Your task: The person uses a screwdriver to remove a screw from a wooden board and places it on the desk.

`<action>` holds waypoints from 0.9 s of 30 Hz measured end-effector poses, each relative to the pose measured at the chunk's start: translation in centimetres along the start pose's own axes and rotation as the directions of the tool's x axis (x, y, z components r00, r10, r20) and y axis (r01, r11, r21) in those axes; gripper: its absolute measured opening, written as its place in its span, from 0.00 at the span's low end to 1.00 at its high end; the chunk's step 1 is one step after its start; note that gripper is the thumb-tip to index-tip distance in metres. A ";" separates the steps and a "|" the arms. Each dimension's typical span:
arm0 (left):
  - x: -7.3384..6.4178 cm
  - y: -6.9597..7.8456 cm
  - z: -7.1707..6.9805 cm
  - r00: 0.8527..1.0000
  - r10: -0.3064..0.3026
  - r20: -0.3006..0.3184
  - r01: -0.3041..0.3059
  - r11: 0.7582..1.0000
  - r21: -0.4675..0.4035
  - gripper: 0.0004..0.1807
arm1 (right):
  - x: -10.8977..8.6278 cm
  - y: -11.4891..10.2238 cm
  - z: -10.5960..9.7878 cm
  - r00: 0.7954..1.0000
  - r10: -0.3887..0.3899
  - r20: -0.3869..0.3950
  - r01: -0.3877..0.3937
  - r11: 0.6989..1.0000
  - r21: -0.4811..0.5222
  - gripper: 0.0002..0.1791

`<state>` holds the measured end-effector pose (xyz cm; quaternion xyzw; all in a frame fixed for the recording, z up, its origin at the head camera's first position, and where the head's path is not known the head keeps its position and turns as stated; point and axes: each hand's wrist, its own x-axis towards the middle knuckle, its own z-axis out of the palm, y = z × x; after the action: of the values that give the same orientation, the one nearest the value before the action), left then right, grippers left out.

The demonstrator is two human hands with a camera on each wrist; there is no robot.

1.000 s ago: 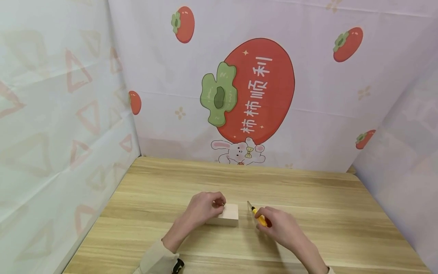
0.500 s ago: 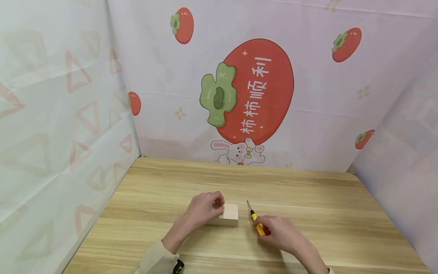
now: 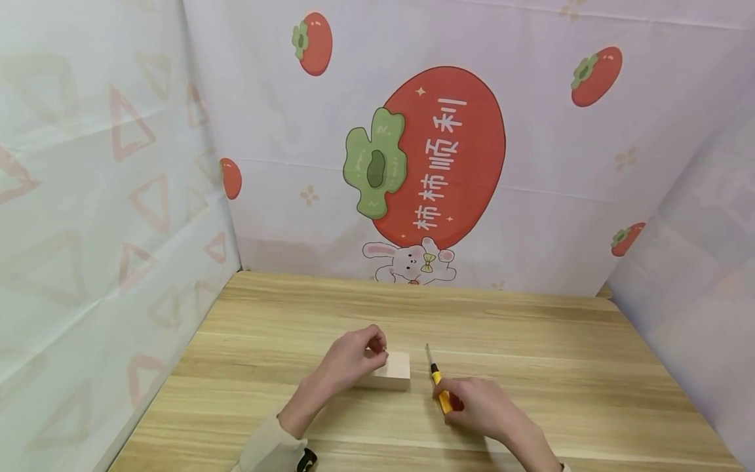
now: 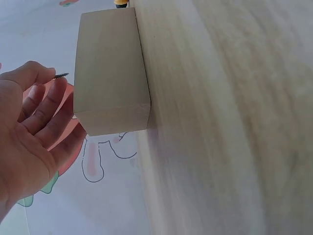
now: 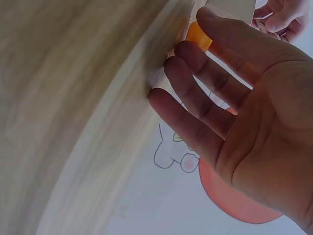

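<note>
My left hand (image 3: pixel 348 357) pinches a small dark screw (image 4: pixel 61 75) between thumb and forefinger, just above a pale wooden block (image 3: pixel 393 370). In the left wrist view, its other fingers are loosely bent beside the block (image 4: pixel 110 58). The block lies flat on the table. To its right, my right hand (image 3: pixel 478 405) holds a yellow screwdriver (image 3: pixel 436 377) by the handle, with thumb and forefinger on either side. The metal shaft points away from me, low over the table. In the right wrist view, part of the orange-yellow handle (image 5: pixel 198 36) shows beyond the fingers.
The wood-grain table (image 3: pixel 548 354) is enclosed by white printed cloth on the left, back and right. A large red persimmon print (image 3: pixel 466 164) covers the back cloth's middle. A black object (image 3: pixel 307 460) sits by the left sleeve cuff.
My right hand has drawn slightly toward me and lower, and the screwdriver's handle has swung toward me and a little left. The left hand and block have hardly moved.
</note>
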<state>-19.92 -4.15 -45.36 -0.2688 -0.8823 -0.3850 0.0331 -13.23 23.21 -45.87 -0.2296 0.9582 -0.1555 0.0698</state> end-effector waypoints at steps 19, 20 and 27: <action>-1.7 -1.7 -1.2 0.996 0.019 -0.085 -0.025 0.998 -0.064 0.06 | 0.0 -0.5 0.0 0.999 0.029 0.029 -0.028 1.000 -0.008 0.14; -1.8 -1.8 -1.3 0.995 0.018 -0.099 -0.024 0.998 -0.057 0.06 | 0.0 -0.5 0.0 0.999 0.030 0.027 -0.030 1.000 -0.007 0.14; -2.6 -2.3 -2.5 0.986 -0.034 -0.164 0.027 0.998 -0.049 0.07 | -0.1 -0.6 0.0 0.999 0.043 0.020 -0.043 0.999 0.005 0.13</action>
<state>-19.21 -8.37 -45.84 -0.2232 -0.8714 -0.4266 0.0940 -12.92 22.75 -45.70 -0.2105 0.9617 -0.1545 0.0831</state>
